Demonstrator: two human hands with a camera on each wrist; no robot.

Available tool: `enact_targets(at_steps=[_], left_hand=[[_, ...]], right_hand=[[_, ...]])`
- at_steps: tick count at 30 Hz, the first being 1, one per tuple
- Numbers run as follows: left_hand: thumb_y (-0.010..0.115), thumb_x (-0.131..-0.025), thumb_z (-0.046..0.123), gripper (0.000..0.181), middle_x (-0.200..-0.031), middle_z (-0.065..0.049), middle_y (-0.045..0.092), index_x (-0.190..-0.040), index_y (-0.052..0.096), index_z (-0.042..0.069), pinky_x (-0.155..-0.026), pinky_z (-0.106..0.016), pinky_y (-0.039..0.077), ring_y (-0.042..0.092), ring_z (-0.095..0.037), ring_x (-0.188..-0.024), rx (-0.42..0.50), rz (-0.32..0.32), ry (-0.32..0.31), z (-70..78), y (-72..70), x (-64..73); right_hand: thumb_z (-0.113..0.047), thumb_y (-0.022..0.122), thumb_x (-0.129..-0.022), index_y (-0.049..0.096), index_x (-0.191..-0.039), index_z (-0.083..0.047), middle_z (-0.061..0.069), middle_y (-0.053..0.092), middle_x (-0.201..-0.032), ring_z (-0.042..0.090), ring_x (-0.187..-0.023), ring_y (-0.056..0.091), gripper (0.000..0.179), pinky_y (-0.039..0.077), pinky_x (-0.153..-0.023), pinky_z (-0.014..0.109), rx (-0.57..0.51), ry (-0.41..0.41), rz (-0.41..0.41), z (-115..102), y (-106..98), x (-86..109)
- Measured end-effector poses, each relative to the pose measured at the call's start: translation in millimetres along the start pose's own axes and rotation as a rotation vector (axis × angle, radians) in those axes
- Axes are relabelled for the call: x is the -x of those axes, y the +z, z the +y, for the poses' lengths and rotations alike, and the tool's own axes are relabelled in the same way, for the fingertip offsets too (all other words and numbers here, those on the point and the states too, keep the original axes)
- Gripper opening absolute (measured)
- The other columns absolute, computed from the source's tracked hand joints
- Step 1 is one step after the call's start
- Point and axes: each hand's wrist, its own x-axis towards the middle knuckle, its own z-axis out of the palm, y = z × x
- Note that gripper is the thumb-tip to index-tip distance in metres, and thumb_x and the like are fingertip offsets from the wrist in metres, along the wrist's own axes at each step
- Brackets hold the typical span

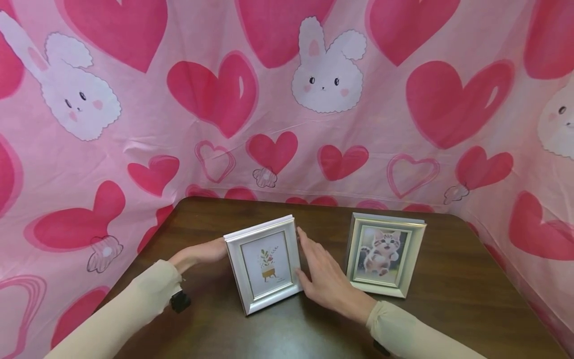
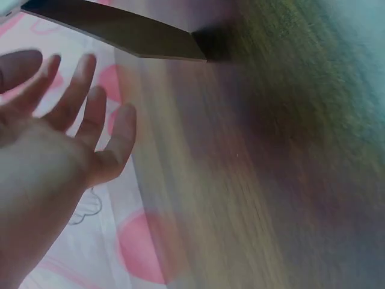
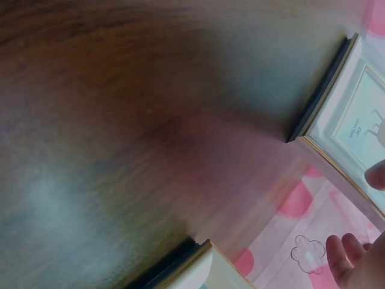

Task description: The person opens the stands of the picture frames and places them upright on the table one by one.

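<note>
A white picture frame with a potted-plant print stands tilted on the table between the two hands. The left hand reaches to its left side, fingertips hidden behind it in the head view. In the left wrist view, that hand's fingers are spread and loosely bent, holding nothing, below the frame's brown back stand. At the right side, the right hand has its fingers extended along the frame's edge. Its thumb overlaps the frame's front in the right wrist view.
A second frame, pale with a kitten picture, stands to the right, just beyond the right hand. Both rest on a dark brown wooden table. Pink cloth with hearts and rabbits hangs behind and along both sides.
</note>
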Motion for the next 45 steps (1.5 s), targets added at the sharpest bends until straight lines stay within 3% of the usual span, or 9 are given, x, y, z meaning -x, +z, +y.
enact_targets(at_steps=[1, 3, 7, 10, 13, 21, 29, 35, 45], left_hand=[[0.047, -0.112, 0.042, 0.056, -0.152, -0.015, 0.048, -0.157, 0.042, 0.01, -0.119, -0.057, 0.029, 0.04, -0.033, -0.143, 0.074, -0.038, 0.086, -1.5, 0.3, -1.4], [0.049, -0.113, 0.026, 0.044, -0.147, -0.018, 0.053, -0.15, 0.044, 0.005, -0.114, -0.05, 0.038, 0.048, -0.032, -0.137, 0.117, -0.004, 0.175, -1.0, 2.2, 0.3], [0.049, -0.109, 0.005, 0.03, -0.133, -0.02, 0.057, -0.137, 0.044, -0.003, -0.104, -0.032, 0.045, 0.055, -0.029, -0.125, -0.033, 0.203, 0.349, 2.9, 8.1, 6.4], [0.049, -0.104, -0.003, 0.033, -0.13, -0.019, 0.058, -0.137, 0.045, -0.003, -0.101, -0.024, 0.044, 0.055, -0.03, -0.123, -0.215, 0.419, 0.409, 6.4, 14.6, 16.4], [0.05, -0.103, -0.005, 0.039, -0.136, -0.018, 0.058, -0.142, 0.044, 0.002, -0.101, -0.022, 0.043, 0.053, -0.032, -0.128, -0.279, 0.566, 0.429, 9.5, 24.9, 28.6], [0.06, -0.101, -0.001, 0.053, -0.141, -0.008, 0.056, -0.15, 0.043, 0.011, -0.098, -0.024, 0.037, 0.047, -0.024, -0.123, -0.432, 0.832, 0.582, 10.3, 60.3, 54.9], [0.075, -0.089, 0.002, 0.075, -0.162, -0.007, 0.039, -0.156, 0.04, 0.008, -0.113, -0.032, 0.025, 0.031, -0.029, -0.143, -0.602, 0.897, 0.678, 2.7, 84.6, 61.0], [0.079, -0.088, 0.013, 0.068, -0.169, -0.009, 0.031, -0.149, 0.049, 0.01, -0.111, -0.055, 0.021, 0.026, -0.037, -0.146, -0.741, 0.865, 0.656, -4.1, 90.6, 61.2], [0.077, -0.086, 0.011, 0.068, -0.171, -0.016, 0.021, -0.148, 0.05, 0.014, -0.109, -0.06, 0.02, 0.023, -0.04, -0.146, -0.844, 0.862, 0.626, -11.7, 94.8, 58.9]], right_hand=[[-0.017, 0.079, -0.094, 0.008, -0.17, -0.016, 0.011, 0.04, -0.165, 0.024, -0.144, 0.046, 0.104, 0.037, -0.117, 0.049, 0.003, -0.011, 0.009, 0.4, 0.5, 0.3], [-0.016, 0.077, -0.095, 0.009, -0.17, -0.014, 0.01, 0.032, -0.169, 0.025, -0.148, 0.041, 0.102, 0.035, -0.118, 0.048, 0.006, -0.03, 0.025, 0.6, 1.2, 0.7], [-0.013, 0.076, -0.094, 0.012, -0.17, -0.01, 0.008, 0.021, -0.174, 0.025, -0.151, 0.037, 0.099, 0.035, -0.118, 0.049, 0.003, -0.061, 0.055, 0.3, 1.2, 1.2], [-0.013, 0.076, -0.094, 0.013, -0.169, -0.009, 0.006, 0.014, -0.175, 0.026, -0.15, 0.038, 0.098, 0.037, -0.117, 0.05, 0.007, -0.081, 0.073, 0.5, 1.3, 1.9], [-0.013, 0.076, -0.093, 0.018, -0.168, -0.009, 0.004, 0.011, -0.176, 0.027, -0.147, 0.043, 0.095, 0.039, -0.115, 0.051, 0.015, -0.095, 0.096, 1.4, 2.1, 3.3], [-0.013, 0.077, -0.091, 0.033, -0.159, -0.005, 0.003, 0.015, -0.175, 0.027, -0.142, 0.048, 0.081, 0.042, -0.112, 0.053, -0.007, -0.127, 0.157, 4.0, 5.0, 5.8], [-0.014, 0.078, -0.09, 0.02, -0.168, -0.013, 0.004, 0.012, -0.176, 0.026, -0.142, 0.047, 0.097, 0.043, -0.111, 0.055, 0.006, -0.156, 0.13, 4.3, 5.7, 4.2], [-0.014, 0.079, -0.089, 0.019, -0.169, -0.015, 0.003, 0.007, -0.177, 0.026, -0.143, 0.044, 0.1, 0.045, -0.109, 0.054, 0.037, -0.171, 0.108, 5.2, 5.0, 4.7], [-0.011, 0.078, -0.089, 0.017, -0.169, -0.016, 0.003, 0.005, -0.177, 0.026, -0.145, 0.041, 0.101, 0.045, -0.108, 0.051, 0.067, -0.19, 0.075, 7.3, 5.9, 5.6]])
